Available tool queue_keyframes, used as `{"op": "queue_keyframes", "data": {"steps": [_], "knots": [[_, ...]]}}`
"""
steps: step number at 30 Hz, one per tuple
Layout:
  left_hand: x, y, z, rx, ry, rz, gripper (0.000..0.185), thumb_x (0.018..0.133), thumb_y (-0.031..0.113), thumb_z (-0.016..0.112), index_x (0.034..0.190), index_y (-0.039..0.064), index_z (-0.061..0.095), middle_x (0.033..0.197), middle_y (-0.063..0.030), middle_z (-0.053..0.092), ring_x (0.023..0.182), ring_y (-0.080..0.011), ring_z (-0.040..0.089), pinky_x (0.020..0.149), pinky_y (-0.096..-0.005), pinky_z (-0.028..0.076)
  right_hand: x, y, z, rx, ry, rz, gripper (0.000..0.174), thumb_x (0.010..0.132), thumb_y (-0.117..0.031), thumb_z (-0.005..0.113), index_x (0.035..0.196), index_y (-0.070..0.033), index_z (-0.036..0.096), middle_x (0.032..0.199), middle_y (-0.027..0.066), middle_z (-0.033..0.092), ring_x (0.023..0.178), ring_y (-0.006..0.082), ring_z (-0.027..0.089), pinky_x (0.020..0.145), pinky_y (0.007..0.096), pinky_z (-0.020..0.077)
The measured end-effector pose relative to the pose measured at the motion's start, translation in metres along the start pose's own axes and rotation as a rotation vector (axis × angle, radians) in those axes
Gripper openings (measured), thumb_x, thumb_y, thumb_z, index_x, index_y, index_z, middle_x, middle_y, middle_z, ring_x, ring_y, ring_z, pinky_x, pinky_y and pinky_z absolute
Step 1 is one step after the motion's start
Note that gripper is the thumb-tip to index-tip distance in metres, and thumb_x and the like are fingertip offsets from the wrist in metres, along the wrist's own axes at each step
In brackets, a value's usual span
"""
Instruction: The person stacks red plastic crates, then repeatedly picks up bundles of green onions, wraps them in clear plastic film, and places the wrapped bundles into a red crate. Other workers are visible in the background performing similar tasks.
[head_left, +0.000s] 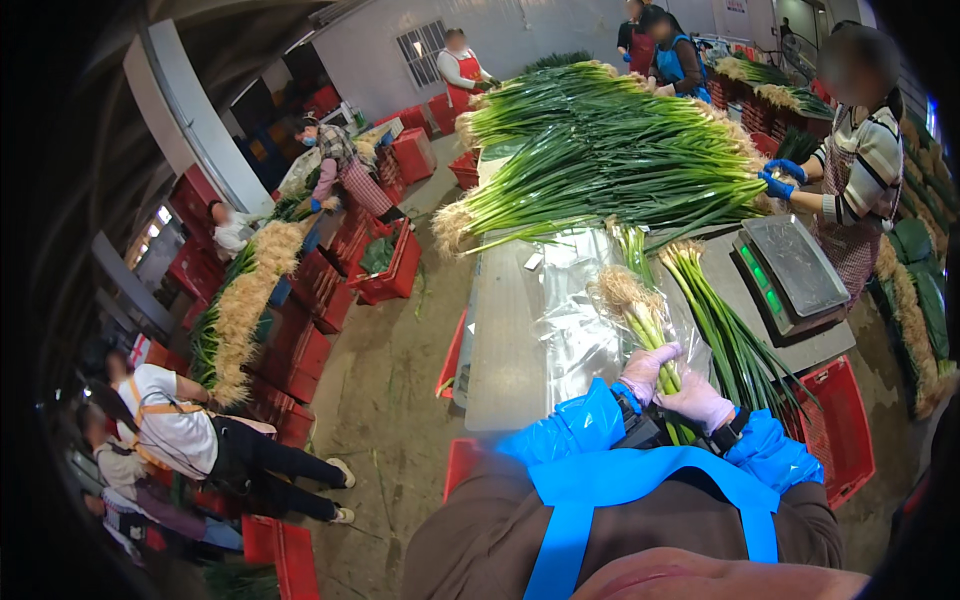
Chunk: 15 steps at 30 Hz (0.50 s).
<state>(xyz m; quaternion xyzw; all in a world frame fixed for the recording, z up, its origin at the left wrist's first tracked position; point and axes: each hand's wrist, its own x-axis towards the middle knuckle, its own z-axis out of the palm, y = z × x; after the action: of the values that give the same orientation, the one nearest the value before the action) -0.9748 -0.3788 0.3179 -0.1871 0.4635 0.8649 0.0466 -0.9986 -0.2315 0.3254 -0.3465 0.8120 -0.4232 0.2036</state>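
My left hand (650, 373), in a thin pale glove, grips a bunch of green onions (643, 322) by the stalks, roots pointing away from me. Lower on the same stalks, my right hand (697, 405), gloved alike, is closed around them. Clear plastic lies about the bunch. Left of it, a stack of clear plastic bags (581, 315) rests on the metal table (506, 330). A loose bunch of green onions (716, 322) lies to the right, its leaves over the table's near edge. Beyond, a large heap of green onions (600, 150) covers the far part.
A scale (795, 266) with a lit green display stands at the table's right. A co-worker (862, 165) in blue gloves handles onions beside it. A red crate (840, 431) is below the right edge. Other people and stacked red crates (296, 352) are across the aisle at left.
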Motion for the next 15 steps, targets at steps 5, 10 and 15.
{"op": "queue_keyframes", "data": {"steps": [5,10,15], "knots": [[0.000,0.011,0.001,-0.103,-0.129,0.135,0.056,0.087,0.008,0.060,0.140,0.015,0.044,0.101,-0.0104,0.065,0.092,-0.0209,0.063,0.073,-0.0364,0.055,-0.028,0.041,-0.017,0.817,-0.684,0.085,0.054,0.087,-0.037,0.069,0.124,-0.002,0.051,0.114,0.0096,0.063,0.105,0.0200,0.060,0.097,0.0361,0.0454],[0.013,0.051,-0.019,-0.164,-0.167,0.294,0.046,0.089,0.012,0.060,0.134,0.007,0.050,0.101,-0.0118,0.069,0.092,-0.0211,0.066,0.074,-0.0349,0.055,-0.082,0.066,-0.008,0.764,-0.730,0.051,0.074,0.088,-0.032,0.070,0.144,-0.003,0.032,0.141,0.0107,0.046,0.128,0.0198,0.043,0.107,0.0347,0.0342],[0.040,0.047,-0.028,-0.096,-0.086,0.241,0.047,0.090,0.026,0.066,0.130,0.009,0.048,0.092,-0.0072,0.066,0.095,-0.0217,0.065,0.076,-0.0369,0.054,-0.106,0.061,0.007,0.787,-0.379,-0.015,0.069,0.088,-0.022,0.071,0.144,-0.005,0.034,0.137,0.0093,0.048,0.124,0.0190,0.047,0.104,0.0343,0.0383]]}}
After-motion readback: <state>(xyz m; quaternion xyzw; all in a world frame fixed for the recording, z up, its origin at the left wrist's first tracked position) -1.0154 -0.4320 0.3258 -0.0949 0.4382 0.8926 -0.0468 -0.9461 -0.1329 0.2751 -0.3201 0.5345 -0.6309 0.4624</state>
